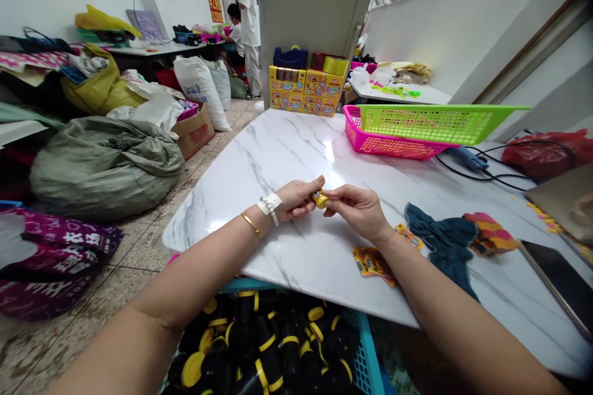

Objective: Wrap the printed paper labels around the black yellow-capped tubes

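Observation:
My left hand (296,199) is closed around a small yellow-lidded canister (319,199), above the white marble-patterned table (287,247). From the other side, the fingers of my right hand (359,208) pinch the canister's yellow end. Most of its body is hidden by my fingers. Orange-yellow printed stickers or cards (373,262) lie on the table beneath my right forearm. Below the table's near edge, a blue plastic basket (368,352) holds many black canisters (290,345) with yellow lids.
Pink (393,145) and green baskets (417,123) are stacked at the back right. Printed yellow boxes (306,91) stand at the far edge. A dark cloth (438,237), an orange-pink bundle (488,234) and a phone (558,284) lie right. Sacks (109,163) fill the left floor; two people are behind.

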The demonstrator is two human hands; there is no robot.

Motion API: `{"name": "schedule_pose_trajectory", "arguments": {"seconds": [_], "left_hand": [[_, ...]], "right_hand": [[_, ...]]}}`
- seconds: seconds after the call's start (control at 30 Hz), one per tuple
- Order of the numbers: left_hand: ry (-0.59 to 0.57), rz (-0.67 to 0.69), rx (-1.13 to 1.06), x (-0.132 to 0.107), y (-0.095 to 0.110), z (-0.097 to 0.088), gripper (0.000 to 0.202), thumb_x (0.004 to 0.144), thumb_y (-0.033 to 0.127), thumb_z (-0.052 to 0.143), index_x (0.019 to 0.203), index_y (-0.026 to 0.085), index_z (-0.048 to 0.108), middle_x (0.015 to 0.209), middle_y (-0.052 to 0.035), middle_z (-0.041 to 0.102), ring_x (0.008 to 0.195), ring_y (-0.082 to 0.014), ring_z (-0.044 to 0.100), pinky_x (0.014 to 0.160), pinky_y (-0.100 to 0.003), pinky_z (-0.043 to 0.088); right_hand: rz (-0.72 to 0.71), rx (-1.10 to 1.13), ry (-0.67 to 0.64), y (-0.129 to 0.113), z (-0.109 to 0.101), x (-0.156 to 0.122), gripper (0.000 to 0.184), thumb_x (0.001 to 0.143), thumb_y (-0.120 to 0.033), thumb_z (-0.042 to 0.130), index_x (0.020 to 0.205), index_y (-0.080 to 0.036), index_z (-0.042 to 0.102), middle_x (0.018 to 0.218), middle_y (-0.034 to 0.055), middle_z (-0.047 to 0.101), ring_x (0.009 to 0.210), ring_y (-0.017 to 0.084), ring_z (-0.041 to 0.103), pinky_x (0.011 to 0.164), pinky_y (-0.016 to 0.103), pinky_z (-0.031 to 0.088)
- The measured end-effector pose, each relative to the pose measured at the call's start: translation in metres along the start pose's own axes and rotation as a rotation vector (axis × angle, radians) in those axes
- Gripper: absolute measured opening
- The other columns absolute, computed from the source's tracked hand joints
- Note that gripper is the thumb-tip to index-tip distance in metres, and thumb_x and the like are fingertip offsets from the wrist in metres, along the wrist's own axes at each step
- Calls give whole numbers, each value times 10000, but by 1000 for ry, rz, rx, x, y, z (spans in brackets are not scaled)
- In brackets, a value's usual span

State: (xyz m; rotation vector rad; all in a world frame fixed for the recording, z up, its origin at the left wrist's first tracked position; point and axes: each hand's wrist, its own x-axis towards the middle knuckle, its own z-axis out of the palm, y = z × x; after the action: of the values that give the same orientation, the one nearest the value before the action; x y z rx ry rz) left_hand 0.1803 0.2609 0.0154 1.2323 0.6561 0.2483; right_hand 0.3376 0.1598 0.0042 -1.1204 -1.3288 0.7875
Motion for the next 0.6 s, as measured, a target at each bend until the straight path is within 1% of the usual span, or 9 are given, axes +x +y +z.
{"name": "schedule_pose_trajectory", "arguments": {"seconds": [0.1, 0.2, 0.23, 0.3, 0.37, 0.43, 0.5, 0.53, 0.6], "left_hand": [[2, 3, 10, -1, -3, 1, 596, 760, 746, 594, 682, 156, 568, 407, 47, 469, 249, -38, 281, 292, -205, 112], [-52, 36, 41, 1, -6, 4, 583, 774, 733, 593, 720, 152, 585, 436, 39, 491, 264, -41, 308, 300, -201, 130], [-53, 53, 55, 2, -6, 5, 573, 778, 721, 601, 739, 150, 593, 455, 31, 509, 277, -44, 329, 306, -198, 147], [-3, 81, 74, 0, -1, 5, 538, 789, 685, 623, 774, 148, 599, 487, 16, 541, 304, -53, 375, 321, -194, 182], [91, 99, 77, -13, 10, -1, 487, 809, 636, 637, 783, 153, 583, 493, 9, 551, 321, -60, 401, 331, -191, 201], [203, 143, 68, -43, 20, -15, 428, 835, 582, 641, 793, 164, 561, 484, 21, 537, 327, -58, 398, 338, -188, 201], [384, 264, 95, -88, 21, -37, 379, 847, 538, 648, 827, 170, 560, 504, 32, 531, 344, -49, 380, 357, -186, 205], [475, 307, 100, -114, 16, -49, 360, 856, 521, 645, 850, 172, 559, 527, 39, 528, 365, -43, 379, 374, -180, 211], [721, 337, 128, -166, -5, -74, 318, 895, 478, 617, 932, 169, 552, 568, 53, 520, 412, -31, 393, 419, -161, 216]], "right_hand": [[-77, -51, -62, -1, 5, -5, 222, 789, -335, 764, 977, -217, 750, 810, 22, 766, 645, 157, 713, 615, 323, 648], [-162, -204, -50, 0, 2, -7, 174, 836, -297, 712, 984, -216, 754, 808, 26, 757, 614, 142, 692, 582, 300, 628], [-176, -255, -52, 0, -1, -7, 168, 851, -297, 692, 984, -215, 756, 795, 24, 752, 593, 138, 684, 569, 295, 618], [-181, -332, -89, -3, -8, -4, 221, 875, -302, 658, 1062, -219, 740, 753, 9, 738, 568, 134, 680, 573, 292, 607], [-189, -401, -117, -15, -13, -2, 344, 879, -303, 650, 1213, -225, 678, 705, -16, 719, 561, 132, 681, 593, 290, 603], [-250, -458, -72, -34, -14, -9, 445, 863, -294, 675, 1300, -227, 623, 702, -27, 715, 571, 131, 682, 616, 291, 600], [-337, -453, 12, -57, -7, -29, 427, 848, -269, 699, 1270, -233, 647, 747, -14, 731, 614, 139, 697, 647, 300, 602], [-358, -417, 43, -68, -2, -44, 390, 851, -251, 698, 1240, -240, 668, 775, -5, 739, 645, 148, 707, 663, 308, 604], [-346, -318, 80, -85, 12, -82, 325, 872, -210, 673, 1192, -259, 693, 777, -2, 739, 663, 157, 712, 646, 309, 601]]}}
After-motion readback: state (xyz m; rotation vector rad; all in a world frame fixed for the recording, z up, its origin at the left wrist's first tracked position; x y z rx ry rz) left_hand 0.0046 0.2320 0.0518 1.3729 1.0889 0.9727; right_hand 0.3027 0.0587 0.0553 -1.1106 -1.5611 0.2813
